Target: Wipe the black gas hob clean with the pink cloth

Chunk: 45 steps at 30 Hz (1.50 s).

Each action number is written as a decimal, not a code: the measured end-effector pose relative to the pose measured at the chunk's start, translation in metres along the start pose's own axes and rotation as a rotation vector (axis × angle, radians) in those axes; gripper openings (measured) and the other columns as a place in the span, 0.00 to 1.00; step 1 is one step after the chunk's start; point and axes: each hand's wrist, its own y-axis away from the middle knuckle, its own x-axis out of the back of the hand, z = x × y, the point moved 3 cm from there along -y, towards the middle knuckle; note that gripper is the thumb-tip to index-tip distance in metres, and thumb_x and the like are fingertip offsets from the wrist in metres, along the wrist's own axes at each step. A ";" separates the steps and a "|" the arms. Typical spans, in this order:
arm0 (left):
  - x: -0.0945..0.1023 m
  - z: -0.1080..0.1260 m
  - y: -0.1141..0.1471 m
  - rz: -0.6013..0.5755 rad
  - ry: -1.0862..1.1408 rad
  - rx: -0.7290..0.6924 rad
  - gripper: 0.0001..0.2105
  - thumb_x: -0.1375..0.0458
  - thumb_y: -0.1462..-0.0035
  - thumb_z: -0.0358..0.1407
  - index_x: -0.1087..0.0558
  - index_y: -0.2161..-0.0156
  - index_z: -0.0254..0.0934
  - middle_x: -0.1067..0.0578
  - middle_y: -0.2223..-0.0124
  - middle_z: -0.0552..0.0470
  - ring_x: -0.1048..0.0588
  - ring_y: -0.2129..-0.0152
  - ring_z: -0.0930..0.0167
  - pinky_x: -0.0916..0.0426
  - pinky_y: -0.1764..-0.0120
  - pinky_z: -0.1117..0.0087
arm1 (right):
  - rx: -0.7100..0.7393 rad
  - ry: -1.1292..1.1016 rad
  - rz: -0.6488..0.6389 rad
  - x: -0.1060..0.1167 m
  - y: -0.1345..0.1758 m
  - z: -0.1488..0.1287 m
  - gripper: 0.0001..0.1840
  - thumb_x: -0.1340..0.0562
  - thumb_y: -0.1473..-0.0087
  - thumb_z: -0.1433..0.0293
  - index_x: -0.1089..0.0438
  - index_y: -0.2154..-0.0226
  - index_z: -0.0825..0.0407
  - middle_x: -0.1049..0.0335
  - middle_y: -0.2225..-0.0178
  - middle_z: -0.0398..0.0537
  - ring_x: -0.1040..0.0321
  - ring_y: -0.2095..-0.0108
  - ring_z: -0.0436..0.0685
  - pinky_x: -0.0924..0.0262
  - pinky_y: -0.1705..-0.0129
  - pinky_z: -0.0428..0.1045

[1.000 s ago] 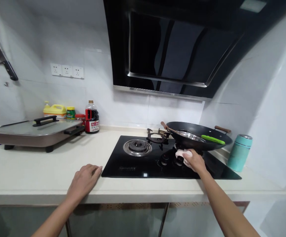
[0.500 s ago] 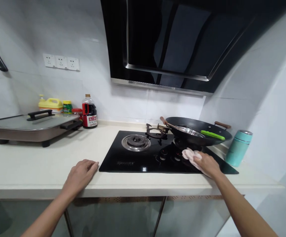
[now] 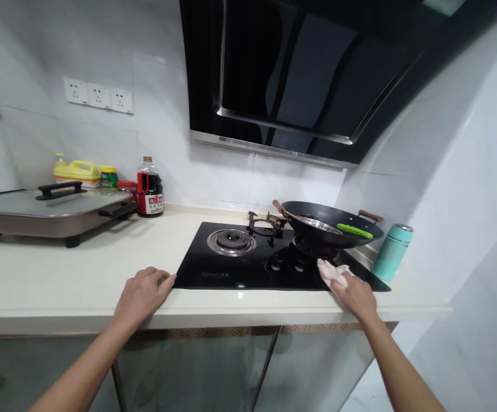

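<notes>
Cloth (image 3: 331, 270), pale pink and bunched, lies pressed under the right hand (image 3: 355, 294) grip on the black glass hob (image 3: 223, 274) just below the wok (image 3: 330, 228), while the left hand (image 3: 143, 293) rests spread flat on the surface (image 3: 59, 280), seemingly as a brace.

The hob (image 3: 248, 269) is glossy black glass that mirrors the light, with dull metal burner rings. The cloth (image 3: 331, 270) is soft, pale and crumpled. The wok (image 3: 330, 226) looks like matt dark metal, its side handle wooden. The tabletop (image 3: 59, 274) is smooth, cream and stone-like. The hood (image 3: 300, 74) is polished black with a brushed steel edge.
</notes>
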 end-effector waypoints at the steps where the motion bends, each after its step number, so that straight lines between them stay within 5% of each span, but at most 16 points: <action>1: 0.000 0.001 0.000 -0.003 -0.006 -0.009 0.26 0.54 0.35 0.51 0.17 0.59 0.39 0.18 0.53 0.42 0.24 0.52 0.55 0.34 0.52 0.61 | 0.067 -0.023 0.003 -0.003 0.007 -0.018 0.22 0.44 0.37 0.58 0.26 0.48 0.51 0.24 0.50 0.59 0.27 0.50 0.65 0.40 0.46 0.54; 10: 0.002 0.000 0.000 0.022 0.007 0.017 0.27 0.54 0.34 0.53 0.17 0.62 0.39 0.18 0.54 0.42 0.24 0.51 0.54 0.34 0.53 0.60 | 0.535 -0.369 0.060 -0.010 0.080 -0.224 0.17 0.37 0.41 0.58 0.23 0.53 0.47 0.24 0.48 0.50 0.33 0.47 0.63 0.42 0.44 0.54; 15: 0.003 -0.003 -0.003 0.014 0.027 0.046 0.28 0.57 0.33 0.53 0.19 0.64 0.40 0.17 0.57 0.43 0.23 0.53 0.57 0.35 0.55 0.63 | 0.703 -0.477 -0.020 -0.002 0.124 -0.340 0.20 0.34 0.44 0.53 0.26 0.51 0.41 0.28 0.45 0.48 0.37 0.46 0.67 0.40 0.46 0.60; 20: 0.007 -0.008 -0.004 -0.003 0.124 0.099 0.28 0.59 0.33 0.53 0.20 0.67 0.40 0.17 0.59 0.44 0.21 0.59 0.61 0.34 0.59 0.67 | 0.756 -0.485 -0.087 0.000 0.140 -0.387 0.22 0.36 0.43 0.50 0.28 0.50 0.42 0.30 0.46 0.49 0.39 0.47 0.67 0.39 0.46 0.63; 23: 0.009 -0.009 -0.003 -0.001 0.162 0.115 0.29 0.59 0.34 0.54 0.21 0.67 0.40 0.17 0.60 0.44 0.21 0.60 0.61 0.34 0.61 0.68 | 0.760 -0.486 -0.092 0.001 0.132 -0.373 0.25 0.37 0.41 0.48 0.28 0.47 0.43 0.29 0.46 0.50 0.38 0.47 0.67 0.39 0.46 0.62; 27: 0.012 -0.007 -0.001 0.005 0.148 0.126 0.28 0.58 0.34 0.53 0.19 0.65 0.39 0.17 0.58 0.42 0.21 0.59 0.59 0.33 0.59 0.66 | 0.677 -0.468 -0.071 -0.001 0.111 -0.309 0.24 0.35 0.43 0.55 0.27 0.46 0.43 0.27 0.47 0.49 0.35 0.49 0.65 0.39 0.47 0.59; 33: 0.009 -0.002 0.001 0.007 0.074 0.070 0.25 0.54 0.36 0.50 0.17 0.63 0.39 0.17 0.55 0.42 0.22 0.57 0.56 0.33 0.56 0.63 | 0.432 -0.298 0.064 -0.012 0.067 -0.139 0.20 0.41 0.41 0.66 0.25 0.48 0.51 0.25 0.46 0.56 0.32 0.49 0.63 0.42 0.44 0.55; 38: 0.002 -0.003 0.000 0.011 0.073 0.041 0.24 0.53 0.37 0.50 0.17 0.62 0.41 0.17 0.55 0.44 0.23 0.54 0.56 0.33 0.55 0.62 | -0.036 -0.141 -0.038 -0.009 0.020 -0.004 0.23 0.44 0.40 0.58 0.25 0.48 0.50 0.22 0.51 0.57 0.27 0.53 0.64 0.38 0.52 0.53; 41: -0.001 -0.004 -0.001 0.002 0.050 0.021 0.25 0.54 0.37 0.50 0.17 0.60 0.41 0.17 0.54 0.44 0.23 0.52 0.55 0.33 0.53 0.60 | -0.203 -0.104 -0.023 0.000 -0.005 0.035 0.31 0.51 0.37 0.52 0.27 0.45 0.53 0.23 0.51 0.62 0.25 0.55 0.67 0.35 0.58 0.55; 45: -0.003 -0.005 -0.001 -0.007 0.051 0.011 0.25 0.55 0.37 0.50 0.17 0.59 0.41 0.18 0.53 0.45 0.24 0.51 0.55 0.34 0.52 0.59 | -0.264 -0.048 0.002 0.001 -0.037 0.041 0.37 0.55 0.36 0.49 0.31 0.39 0.54 0.26 0.46 0.67 0.27 0.49 0.73 0.35 0.52 0.61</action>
